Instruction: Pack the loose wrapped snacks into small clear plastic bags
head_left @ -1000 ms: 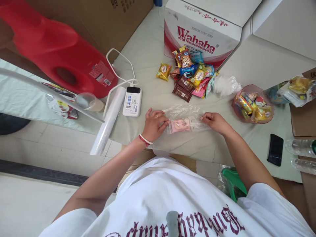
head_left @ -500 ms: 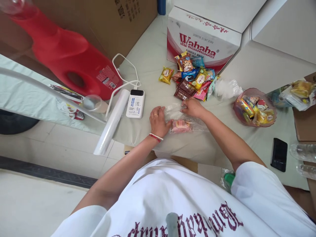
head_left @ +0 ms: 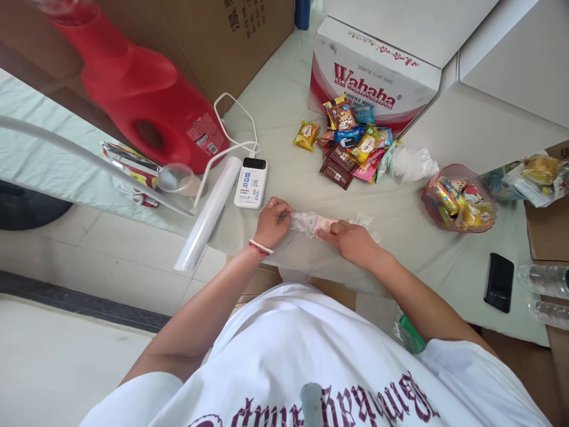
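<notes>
A pink snack packet [head_left: 323, 225] lies on the cloth in front of me, with clear plastic film [head_left: 303, 222] rolled around it. Between the fingertips of my left hand [head_left: 272, 224], the film's left end is pinched. My right hand [head_left: 355, 242] is closed over the right part of the packet and hides some of it. Loose film sticks out beyond the right fingers. Left of my left hand are a white power bank [head_left: 251, 184] with a cable plugged in and a roll of clear film [head_left: 208, 214].
Several wrapped snacks [head_left: 351, 142] are heaped before a Wahaha carton [head_left: 377, 77]. A crumpled clear bag [head_left: 411, 163] and a pink bowl of snacks [head_left: 433, 210] stand to the right, near a black phone [head_left: 498, 283]. A large red jug [head_left: 155, 89] stands at left.
The film, spread flat around the packet before, is now gathered into a narrow roll. My left hand moved left to its end; my right hand came down onto the packet.
</notes>
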### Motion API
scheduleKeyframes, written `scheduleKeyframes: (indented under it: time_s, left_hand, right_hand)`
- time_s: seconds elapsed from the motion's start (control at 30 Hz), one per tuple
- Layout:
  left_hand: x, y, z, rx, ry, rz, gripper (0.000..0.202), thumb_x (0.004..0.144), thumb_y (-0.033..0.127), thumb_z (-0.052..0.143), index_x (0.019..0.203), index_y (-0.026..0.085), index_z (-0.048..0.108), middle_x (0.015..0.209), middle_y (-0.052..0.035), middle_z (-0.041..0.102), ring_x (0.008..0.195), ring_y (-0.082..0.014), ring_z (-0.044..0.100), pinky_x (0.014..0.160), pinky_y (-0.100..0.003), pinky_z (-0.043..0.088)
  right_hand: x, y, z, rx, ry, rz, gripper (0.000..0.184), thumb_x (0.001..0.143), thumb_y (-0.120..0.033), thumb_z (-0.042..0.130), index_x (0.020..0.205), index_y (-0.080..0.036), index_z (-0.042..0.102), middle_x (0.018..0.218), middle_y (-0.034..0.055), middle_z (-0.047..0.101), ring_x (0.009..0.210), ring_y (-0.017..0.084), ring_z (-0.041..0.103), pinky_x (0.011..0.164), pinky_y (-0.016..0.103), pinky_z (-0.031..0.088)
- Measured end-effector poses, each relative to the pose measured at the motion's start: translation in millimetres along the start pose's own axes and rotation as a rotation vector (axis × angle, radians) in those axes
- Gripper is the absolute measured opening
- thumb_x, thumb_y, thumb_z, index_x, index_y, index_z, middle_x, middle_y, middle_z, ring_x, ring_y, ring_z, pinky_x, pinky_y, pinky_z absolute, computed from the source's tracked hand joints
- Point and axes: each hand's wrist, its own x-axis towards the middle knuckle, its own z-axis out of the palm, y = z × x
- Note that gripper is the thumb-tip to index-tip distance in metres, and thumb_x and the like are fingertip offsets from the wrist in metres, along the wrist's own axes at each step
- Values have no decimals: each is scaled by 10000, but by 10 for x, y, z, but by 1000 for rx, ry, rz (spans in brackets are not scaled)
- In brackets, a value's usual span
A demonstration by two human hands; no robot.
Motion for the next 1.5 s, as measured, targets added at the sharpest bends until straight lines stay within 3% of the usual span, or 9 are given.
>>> scheduleKeyframes:
  time_s: [0.17, 0.27, 0.53, 0.7, 0.87, 1.0, 1.13, 1.33, 1.5]
  left_hand:
    - [-1, 327, 48, 112, -36, -229, 341, 913, 419, 542, 1156, 185, 593, 1148, -120, 659, 1024, -272, 644, 872, -391, 501]
    - [18, 417, 55, 252, -181, -293, 339, 790, 421, 711, 1020, 181, 645, 984, -111, 699, 926, -294, 666, 790, -369, 483]
    - [-203, 568, 172, -420, -177, -225, 247, 828, 427, 643, 831, 183, 680, 679, 11, 673, 592, -144, 599, 614, -263, 464]
    - [-181, 832, 553, -73, -231, -53, 337, 970, 289, 454, 785, 192, 718, 813, -52, 746, 788, -195, 680, 742, -295, 480]
    - [-206, 864, 687, 292, -167, -48, 201, 975, 293, 541, 981, 250, 737, 1011, -66, 747, 905, -240, 680, 737, -327, 457]
    - [-232, 809, 746, 345, 40, -85, 325, 901, 403, 685, 1169, 221, 656, 1184, -121, 680, 1109, -299, 624, 894, -393, 478]
    - [-209, 711, 786, 387, 109, -149, 498, 779, 522, 794, 1100, 179, 629, 1258, -180, 612, 1267, -386, 521, 1029, -502, 438]
    - [-265, 704, 884, 235, 98, -62, 278, 853, 407, 716, 910, 202, 537, 997, -104, 609, 990, -280, 614, 892, -403, 485]
    - [-364, 818, 1004, 222, 253, 113, 191, 922, 381, 612, 943, 203, 545, 1040, -139, 625, 997, -288, 609, 863, -411, 456]
  right_hand:
    - [-17, -92, 23, -41, 26, 31, 529, 1026, -143, 427, 1519, -305, 533, 1156, 116, 670, 1065, 267, 582, 818, 330, 425]
    - [-20, -99, 22, -25, 35, 44, 524, 1025, -142, 436, 1509, -306, 550, 1152, 123, 667, 1053, 275, 579, 808, 337, 424]
    - [-8, -69, 193, 174, 144, 27, 415, 1016, -131, 462, 1347, -236, 690, 1107, 135, 650, 1060, 287, 547, 882, 371, 440]
    - [-247, -32, 410, 472, 389, -41, 328, 1012, -314, 538, 1281, -207, 692, 1191, 150, 660, 1104, 294, 549, 989, 444, 459]
    - [-500, 40, 732, 756, 534, 552, 411, 1028, -471, 441, 1208, -185, 677, 824, 65, 671, 795, 244, 596, 813, 390, 503]
    - [-487, 120, 928, 537, 713, 919, 500, 887, -528, 631, 1204, -142, 646, 1106, 172, 649, 1057, 333, 562, 977, 513, 459]
    - [-408, 233, 920, 508, 729, 806, 434, 832, -446, 704, 1190, -204, 669, 1447, 201, 496, 1338, 387, 420, 1091, 588, 383]
    - [-409, 155, 657, 745, 734, 650, 173, 915, -346, 549, 948, -230, 672, 985, 76, 681, 876, 226, 635, 867, 385, 527]
    - [-218, -190, 597, 971, 810, 528, 307, 897, -316, 478, 1085, -211, 697, 1025, 89, 719, 952, 247, 654, 904, 389, 522]
